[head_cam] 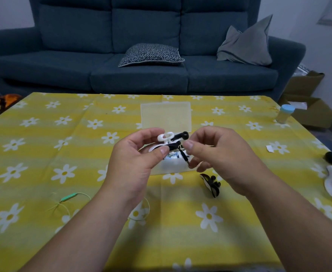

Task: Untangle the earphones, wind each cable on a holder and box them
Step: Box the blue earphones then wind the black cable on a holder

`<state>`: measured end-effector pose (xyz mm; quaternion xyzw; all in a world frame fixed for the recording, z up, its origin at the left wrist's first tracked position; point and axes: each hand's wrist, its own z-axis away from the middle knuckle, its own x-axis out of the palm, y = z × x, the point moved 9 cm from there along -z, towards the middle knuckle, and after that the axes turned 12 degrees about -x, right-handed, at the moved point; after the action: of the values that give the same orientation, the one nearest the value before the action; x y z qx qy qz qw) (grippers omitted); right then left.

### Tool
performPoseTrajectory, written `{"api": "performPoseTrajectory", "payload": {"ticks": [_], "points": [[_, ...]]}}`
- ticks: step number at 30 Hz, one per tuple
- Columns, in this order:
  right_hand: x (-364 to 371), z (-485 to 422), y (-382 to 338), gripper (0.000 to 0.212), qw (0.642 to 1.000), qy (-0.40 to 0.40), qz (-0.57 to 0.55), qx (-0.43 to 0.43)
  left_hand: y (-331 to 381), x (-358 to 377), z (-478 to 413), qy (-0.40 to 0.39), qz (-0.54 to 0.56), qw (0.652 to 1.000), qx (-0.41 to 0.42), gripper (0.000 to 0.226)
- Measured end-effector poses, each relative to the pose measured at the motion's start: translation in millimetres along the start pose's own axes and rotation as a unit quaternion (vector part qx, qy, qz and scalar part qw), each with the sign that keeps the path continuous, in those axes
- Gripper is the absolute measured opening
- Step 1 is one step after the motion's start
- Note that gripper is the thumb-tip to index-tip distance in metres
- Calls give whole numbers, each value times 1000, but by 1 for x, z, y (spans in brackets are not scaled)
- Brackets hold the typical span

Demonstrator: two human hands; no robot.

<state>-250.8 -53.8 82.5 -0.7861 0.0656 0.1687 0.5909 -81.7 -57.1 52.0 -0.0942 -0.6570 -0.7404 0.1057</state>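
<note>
Head view: left hand (133, 165), grip pinched on white holder (166, 137) carrying the black earphones (181, 135) above the open box (173, 168); right hand (220, 158) pinches the plug (185, 160), so probably best to keep tension and tuck it under a wrap.

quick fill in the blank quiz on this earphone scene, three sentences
The left hand grips a ____ holder carrying black earphones.
The unwound earphones lying on the tablecloth are ____.
The bottle at the far right has a ____ cap.
Missing words: white; green; blue.
</note>
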Motion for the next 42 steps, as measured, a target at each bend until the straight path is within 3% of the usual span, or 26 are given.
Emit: {"api": "performPoseTrajectory", "payload": {"ticks": [4,10,14,18,23,31,37,42], "points": [[6,1,1,16,999,-24,47,6,1,0,-1,-1,3,1000,8,34],[11,3,2,14,999,-47,18,18,3,1,0,-6,-5,1000,11,34],[2,0,2,6,997,17,-69,19,4,1,-1,-5,-25,1000,17,34],[0,0,3,12,987,68,-141,17,7,6,3,-8,-72,997,39,33],[0,0,-10,22,994,85,-57,-40,7,13,9,-6,-124,991,50,37],[-7,1,-14,13,988,131,55,-63,8,16,13,14,-162,984,68,38],[2,2,-12,15,990,113,65,-61,16,17,19,44,-190,973,121,39],[8,2,-6,18,992,115,-34,-35,29,18,30,96,-232,948,196,32]]}}
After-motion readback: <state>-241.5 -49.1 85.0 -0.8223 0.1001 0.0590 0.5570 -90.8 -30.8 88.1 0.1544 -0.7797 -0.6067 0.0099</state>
